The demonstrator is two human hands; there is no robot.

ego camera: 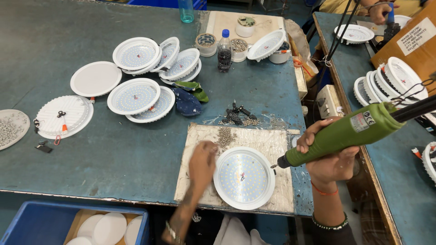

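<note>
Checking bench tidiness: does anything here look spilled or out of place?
Small screws lie loose in a heap on the work mat, near the left hand. Dark clips are scattered on the bare table beyond. The round light panel sits flat.

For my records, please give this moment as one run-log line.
left hand: over screw pile | right hand: holds green electric screwdriver | round LED panel: on board

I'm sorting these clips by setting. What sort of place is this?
Probably a small lamp assembly workshop: round LED panel lights lie piled on a worn blue workbench, the right hand holds a green electric screwdriver, and loose screws lie beside the left hand.
</note>
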